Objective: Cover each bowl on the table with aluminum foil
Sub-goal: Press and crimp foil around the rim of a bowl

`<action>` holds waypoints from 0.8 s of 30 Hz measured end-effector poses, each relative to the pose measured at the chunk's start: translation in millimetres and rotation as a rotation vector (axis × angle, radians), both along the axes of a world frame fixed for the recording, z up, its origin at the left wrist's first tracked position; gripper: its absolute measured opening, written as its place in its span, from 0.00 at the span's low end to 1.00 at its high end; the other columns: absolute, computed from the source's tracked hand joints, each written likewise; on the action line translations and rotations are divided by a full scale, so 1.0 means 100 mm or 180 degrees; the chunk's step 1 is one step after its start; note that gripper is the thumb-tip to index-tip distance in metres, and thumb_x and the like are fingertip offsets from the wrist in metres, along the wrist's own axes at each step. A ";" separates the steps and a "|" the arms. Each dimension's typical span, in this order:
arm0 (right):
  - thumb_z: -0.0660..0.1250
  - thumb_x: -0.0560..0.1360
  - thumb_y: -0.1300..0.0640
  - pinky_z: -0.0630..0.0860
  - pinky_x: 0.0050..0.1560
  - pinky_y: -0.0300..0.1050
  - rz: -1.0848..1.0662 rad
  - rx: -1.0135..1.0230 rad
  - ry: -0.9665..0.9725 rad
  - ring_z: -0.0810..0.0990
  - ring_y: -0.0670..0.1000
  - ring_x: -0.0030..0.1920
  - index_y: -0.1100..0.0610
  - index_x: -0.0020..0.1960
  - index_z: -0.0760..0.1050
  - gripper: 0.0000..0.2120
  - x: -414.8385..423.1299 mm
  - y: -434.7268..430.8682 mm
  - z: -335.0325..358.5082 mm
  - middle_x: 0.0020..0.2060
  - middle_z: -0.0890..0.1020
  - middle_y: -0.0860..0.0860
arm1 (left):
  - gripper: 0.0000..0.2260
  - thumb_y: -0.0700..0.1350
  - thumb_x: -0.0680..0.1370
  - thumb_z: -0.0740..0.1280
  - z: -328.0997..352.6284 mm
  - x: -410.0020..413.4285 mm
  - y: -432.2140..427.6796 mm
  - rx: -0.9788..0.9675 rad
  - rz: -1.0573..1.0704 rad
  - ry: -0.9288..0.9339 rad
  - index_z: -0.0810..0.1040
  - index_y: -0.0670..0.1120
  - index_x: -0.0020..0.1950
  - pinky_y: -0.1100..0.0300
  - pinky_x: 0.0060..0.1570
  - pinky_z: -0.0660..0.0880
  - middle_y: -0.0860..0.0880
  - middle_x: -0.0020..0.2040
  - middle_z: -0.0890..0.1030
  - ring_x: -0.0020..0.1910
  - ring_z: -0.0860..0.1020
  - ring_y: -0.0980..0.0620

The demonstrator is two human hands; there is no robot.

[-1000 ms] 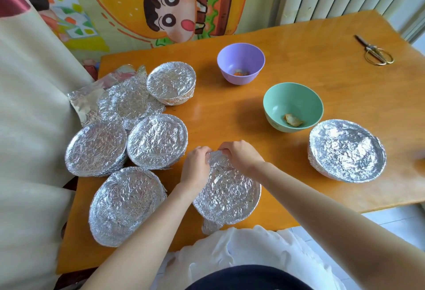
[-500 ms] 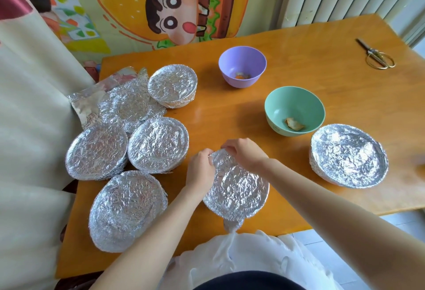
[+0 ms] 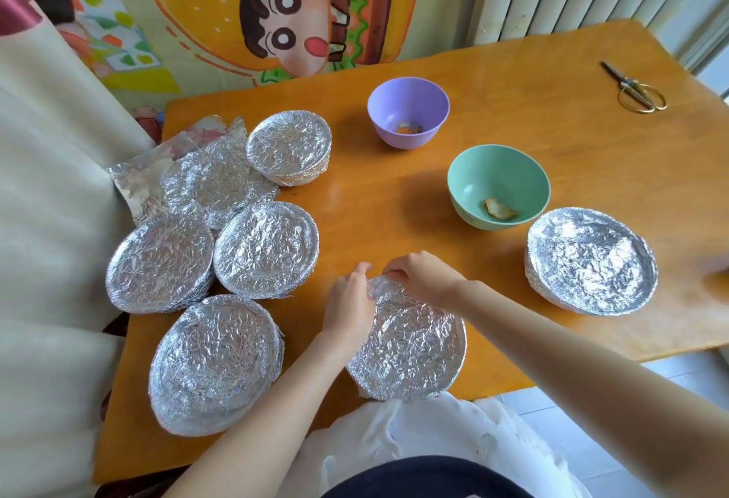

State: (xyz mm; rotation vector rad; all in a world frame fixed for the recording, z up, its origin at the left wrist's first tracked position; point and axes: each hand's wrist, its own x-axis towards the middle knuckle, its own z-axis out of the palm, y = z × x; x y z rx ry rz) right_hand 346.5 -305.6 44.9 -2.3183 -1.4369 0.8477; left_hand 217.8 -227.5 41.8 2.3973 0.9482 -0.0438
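Your wooden table (image 3: 513,110) has foil-covered bowls (image 3: 264,249) crowding its left side and another covered bowl (image 3: 591,260) at the right. At the near edge, your left hand (image 3: 347,308) and right hand (image 3: 422,280) pinch the foil (image 3: 410,351) at a wrapped bowl's far rim. Beyond them stand the uncovered green bowl (image 3: 499,185), the purple bowl (image 3: 408,110) and scissors (image 3: 635,87).

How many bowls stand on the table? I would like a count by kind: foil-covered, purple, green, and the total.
Foil-covered bowls: 6
Purple bowl: 1
Green bowl: 1
Total: 8
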 end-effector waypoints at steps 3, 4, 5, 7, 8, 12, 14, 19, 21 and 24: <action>0.59 0.80 0.59 0.74 0.47 0.48 -0.0009 -0.0062 -0.0114 0.80 0.59 0.49 0.57 0.55 0.80 0.12 -0.03 0.01 -0.03 0.49 0.84 0.57 | 0.19 0.32 0.78 0.60 0.00 -0.01 -0.01 0.0016 -0.0062 -0.0008 0.71 0.44 0.68 0.53 0.45 0.78 0.43 0.54 0.81 0.46 0.80 0.47; 0.58 0.79 0.60 0.74 0.47 0.49 -0.0002 -0.0094 -0.0130 0.79 0.59 0.49 0.57 0.55 0.81 0.12 -0.04 0.01 -0.03 0.48 0.84 0.57 | 0.18 0.32 0.79 0.59 0.00 -0.02 -0.01 0.0041 -0.0079 -0.0032 0.73 0.44 0.67 0.53 0.43 0.78 0.43 0.53 0.81 0.43 0.80 0.47; 0.58 0.79 0.60 0.75 0.47 0.49 0.0002 -0.0114 -0.0123 0.79 0.59 0.49 0.57 0.55 0.80 0.12 -0.04 0.02 -0.03 0.48 0.84 0.57 | 0.18 0.32 0.79 0.59 0.00 -0.03 -0.02 0.0061 -0.0089 -0.0066 0.74 0.44 0.67 0.54 0.42 0.78 0.43 0.53 0.82 0.44 0.80 0.46; 0.58 0.80 0.59 0.75 0.48 0.49 -0.0007 -0.0132 -0.0047 0.79 0.59 0.48 0.57 0.55 0.80 0.12 -0.02 0.02 0.00 0.48 0.83 0.57 | 0.17 0.33 0.79 0.60 -0.01 -0.06 -0.03 0.0080 -0.0081 -0.0149 0.74 0.43 0.67 0.55 0.44 0.78 0.43 0.54 0.81 0.47 0.80 0.46; 0.59 0.80 0.58 0.74 0.47 0.48 -0.0024 -0.0133 0.0016 0.80 0.58 0.49 0.57 0.56 0.79 0.11 0.01 0.02 0.02 0.48 0.83 0.56 | 0.17 0.33 0.79 0.60 -0.01 -0.06 -0.03 0.0086 -0.0064 -0.0187 0.74 0.43 0.66 0.55 0.46 0.78 0.43 0.55 0.81 0.48 0.80 0.46; 0.61 0.79 0.55 0.69 0.41 0.43 -0.0103 -0.0146 0.0161 0.80 0.55 0.44 0.57 0.60 0.77 0.12 0.19 -0.01 0.08 0.46 0.83 0.56 | 0.17 0.32 0.78 0.60 0.02 -0.02 0.01 0.0042 0.0142 -0.0333 0.74 0.42 0.66 0.54 0.53 0.77 0.42 0.58 0.81 0.55 0.79 0.45; 0.61 0.79 0.55 0.69 0.41 0.44 -0.0155 -0.0077 0.0122 0.78 0.54 0.40 0.58 0.58 0.78 0.12 0.26 -0.01 0.10 0.43 0.82 0.55 | 0.17 0.32 0.79 0.59 0.05 0.02 0.05 0.0043 0.0264 -0.0365 0.73 0.41 0.67 0.55 0.54 0.77 0.42 0.59 0.80 0.56 0.79 0.46; 0.60 0.80 0.58 0.73 0.51 0.48 -0.0354 0.0166 0.0083 0.78 0.57 0.51 0.59 0.59 0.77 0.12 0.31 0.10 0.14 0.51 0.82 0.57 | 0.17 0.32 0.79 0.57 0.10 0.08 0.12 -0.0020 0.0567 -0.0416 0.72 0.43 0.67 0.64 0.45 0.69 0.43 0.59 0.78 0.57 0.75 0.47; 0.60 0.80 0.58 0.73 0.53 0.49 -0.0360 0.0119 0.0110 0.78 0.57 0.52 0.59 0.59 0.77 0.12 0.29 0.14 0.14 0.52 0.82 0.58 | 0.17 0.34 0.80 0.56 0.09 0.06 0.12 -0.0152 0.0590 -0.0338 0.70 0.43 0.67 0.61 0.41 0.69 0.43 0.57 0.77 0.50 0.74 0.47; 0.59 0.80 0.59 0.72 0.50 0.46 -0.0270 0.0042 0.0125 0.79 0.57 0.51 0.60 0.58 0.78 0.12 0.22 0.16 0.16 0.51 0.82 0.58 | 0.14 0.39 0.82 0.55 0.05 0.03 0.11 -0.0274 0.0496 -0.0347 0.72 0.43 0.66 0.54 0.35 0.71 0.42 0.51 0.79 0.41 0.77 0.42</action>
